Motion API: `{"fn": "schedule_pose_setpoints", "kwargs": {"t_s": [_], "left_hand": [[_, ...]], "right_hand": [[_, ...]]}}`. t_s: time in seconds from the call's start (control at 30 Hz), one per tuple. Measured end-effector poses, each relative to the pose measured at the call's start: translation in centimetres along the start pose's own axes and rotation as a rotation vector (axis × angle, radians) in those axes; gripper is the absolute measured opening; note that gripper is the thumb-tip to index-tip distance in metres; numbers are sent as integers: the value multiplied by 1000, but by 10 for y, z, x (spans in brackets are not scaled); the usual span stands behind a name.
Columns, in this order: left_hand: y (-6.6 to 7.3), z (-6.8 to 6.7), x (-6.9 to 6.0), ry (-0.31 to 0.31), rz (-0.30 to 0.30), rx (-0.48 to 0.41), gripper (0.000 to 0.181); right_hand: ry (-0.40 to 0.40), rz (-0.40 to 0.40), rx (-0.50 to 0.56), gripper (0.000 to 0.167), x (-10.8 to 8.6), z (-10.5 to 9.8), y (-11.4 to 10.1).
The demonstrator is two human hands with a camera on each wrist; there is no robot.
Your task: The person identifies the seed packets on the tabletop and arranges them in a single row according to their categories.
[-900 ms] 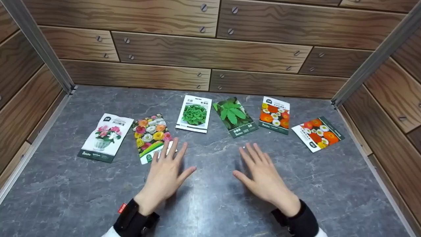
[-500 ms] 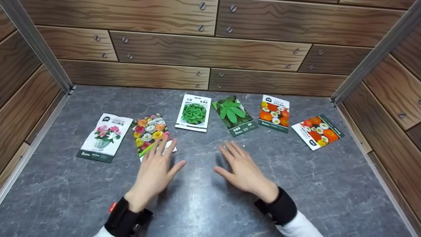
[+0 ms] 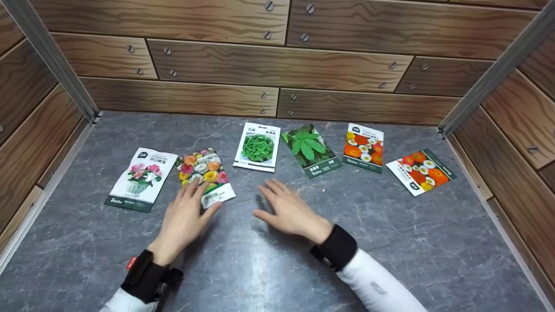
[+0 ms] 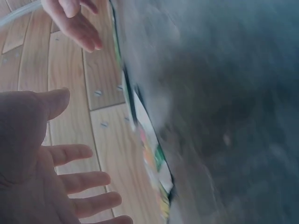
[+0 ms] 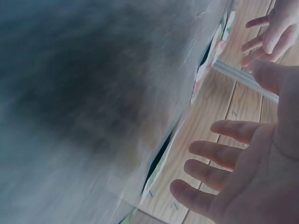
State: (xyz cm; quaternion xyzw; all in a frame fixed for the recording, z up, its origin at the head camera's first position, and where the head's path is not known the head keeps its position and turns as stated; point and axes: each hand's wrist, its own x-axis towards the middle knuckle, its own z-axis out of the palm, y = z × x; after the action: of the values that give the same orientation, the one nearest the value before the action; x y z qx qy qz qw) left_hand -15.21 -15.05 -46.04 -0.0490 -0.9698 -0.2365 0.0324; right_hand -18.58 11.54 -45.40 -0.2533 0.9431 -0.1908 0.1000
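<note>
Flower packets [image 3: 141,180]: four, two left, two right
Leaf packets [image 3: 257,147]: two, far, between
Left hand [image 3: 183,218]: spread, empty
Right hand [image 3: 291,211]: spread, empty

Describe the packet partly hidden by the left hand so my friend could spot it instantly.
On the grey tabletop, before the wood-patterned back wall, find the second packet from the left. The left hand partly hides it. It alone mixes pink blooms with yellow and orange ones; its left neighbour shows a potted plant, its right neighbour a leafy green clump.

Free gap between left grip [image 3: 183,219] and right grip [image 3: 289,211], far wall [image 3: 225,65] blocking.
</note>
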Motion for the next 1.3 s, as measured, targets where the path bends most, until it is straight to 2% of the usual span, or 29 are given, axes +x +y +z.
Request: {"fn": "schedule_pose_setpoints", "kwargs": {"t_s": [0.27, 0.47, 0.7, 0.83, 0.93, 1.07, 1.17, 1.23, 1.3], "left_hand": [[-18, 0, 13, -29, -80, -21, 69], [-28, 0, 21, -21, -121, -55, 66], [-33, -2, 21, -40, -185, -37, 67], [-32, -2, 25, -45, -179, -57, 64], [-31, -2, 27, -31, -170, -92, 61], [-33, 2, 29, 19, -165, -144, 57], [-33, 1, 30, 10, -181, -213, 57], [-30, -3, 30, -18, -207, -270, 58], [-28, -5, 32, -8, -227, -317, 59]], "right_hand": [[-62, -5, -50, 77, 34, 4, -18], [-72, -26, -51, 73, 60, 9, -32], [-68, -35, -46, 70, 77, 21, -45], [-48, -22, -26, 68, 82, 26, -53], [-9, -1, 42, 65, 85, 27, -61], [54, 78, 271, 56, 90, 24, -67], [90, 127, 413, 46, 92, 22, -68], [106, 141, 447, 39, 94, 22, -67], [112, 160, 484, 37, 95, 22, -65]]}}
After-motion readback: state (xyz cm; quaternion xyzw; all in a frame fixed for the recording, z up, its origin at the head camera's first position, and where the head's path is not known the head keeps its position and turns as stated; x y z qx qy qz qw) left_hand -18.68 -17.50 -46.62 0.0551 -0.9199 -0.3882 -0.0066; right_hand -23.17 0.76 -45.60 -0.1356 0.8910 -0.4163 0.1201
